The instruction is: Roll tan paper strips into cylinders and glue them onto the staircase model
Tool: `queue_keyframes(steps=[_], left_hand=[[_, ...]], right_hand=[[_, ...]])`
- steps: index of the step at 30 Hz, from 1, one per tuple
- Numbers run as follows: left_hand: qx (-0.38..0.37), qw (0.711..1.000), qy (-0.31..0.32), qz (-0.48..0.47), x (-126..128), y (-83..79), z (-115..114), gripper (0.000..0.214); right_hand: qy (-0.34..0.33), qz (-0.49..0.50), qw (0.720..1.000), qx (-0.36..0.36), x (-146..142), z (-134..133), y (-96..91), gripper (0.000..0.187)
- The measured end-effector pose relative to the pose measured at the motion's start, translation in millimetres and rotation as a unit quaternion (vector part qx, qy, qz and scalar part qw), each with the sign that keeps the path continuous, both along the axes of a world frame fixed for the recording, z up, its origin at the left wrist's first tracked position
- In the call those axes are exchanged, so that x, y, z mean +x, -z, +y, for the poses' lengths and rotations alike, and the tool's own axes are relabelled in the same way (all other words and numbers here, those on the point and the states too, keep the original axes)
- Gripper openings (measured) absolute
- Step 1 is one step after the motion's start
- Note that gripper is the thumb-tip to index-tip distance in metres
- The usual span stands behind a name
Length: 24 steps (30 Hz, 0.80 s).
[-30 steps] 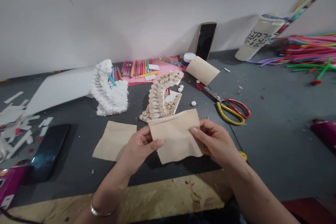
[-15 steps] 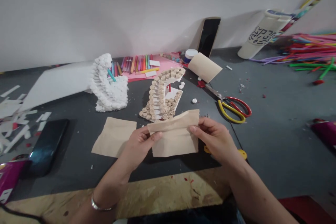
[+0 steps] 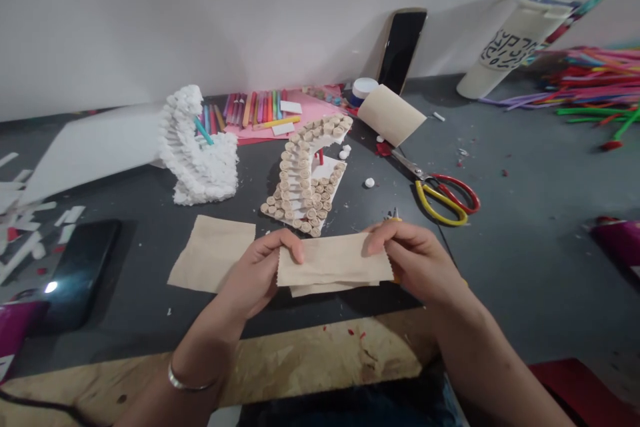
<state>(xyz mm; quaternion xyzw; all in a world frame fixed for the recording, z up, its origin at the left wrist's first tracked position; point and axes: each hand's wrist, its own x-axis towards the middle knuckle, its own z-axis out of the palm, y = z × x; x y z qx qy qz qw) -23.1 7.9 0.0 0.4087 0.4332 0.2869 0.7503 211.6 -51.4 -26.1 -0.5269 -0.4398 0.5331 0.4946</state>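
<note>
Between my hands is a piece of beige fabric (image 3: 333, 260) with zigzag-cut ends, folded over and stretched flat. My left hand (image 3: 255, 273) pinches its left end, and my right hand (image 3: 417, 257) pinches the right end. A lower layer of beige cloth shows just below the fold. Another beige fabric piece (image 3: 213, 250) lies flat beside my left hand. Behind the held cloth stands a curved stair-like model (image 3: 303, 177) covered in rolled beige coils, with a red post. A similar white model (image 3: 200, 153) with a teal stick stands to its left.
Scissors (image 3: 440, 197) with red and yellow handles lie at right, near a curled beige sheet (image 3: 391, 113). A phone (image 3: 83, 273) lies at left by paper scraps. Another phone (image 3: 404, 47) leans on the wall near a tumbler (image 3: 510, 47). Markers (image 3: 260, 109) lie at the back.
My hands have turned the cloth's upper edge down toward me, so it now forms a narrower folded strip. The view has shifted slightly.
</note>
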Motion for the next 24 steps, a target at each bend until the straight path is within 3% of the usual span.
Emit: queue_keyframes(steps=[3, 10, 16, 20, 24], left_hand=[[0.019, 1.000, 0.015, 0.011, -2, 4.4, 0, 0.016], [0.171, 0.980, 0.066, 0.076, -10, 12.1, 2, 0.019], [0.236, 0.965, 0.085, 0.072, -10, 12.8, 3, 0.026], [0.223, 0.971, 0.064, 0.066, -8, 13.3, 2, 0.021], [0.125, 0.992, 0.016, 0.010, -6, 11.3, 3, 0.027]], right_hand=[[-0.011, -0.006, 1.000, 0.005, 1, 1, -4.1, 0.024], [0.012, 0.037, 0.999, -0.030, 3, 2, -6.9, 0.025], [0.015, -0.013, 1.000, -0.004, -4, 6, -5.5, 0.015], [0.014, 0.004, 1.000, 0.019, -6, 8, -5.5, 0.013], [0.041, -0.027, 0.998, 0.042, -7, 8, -6.6, 0.011]])
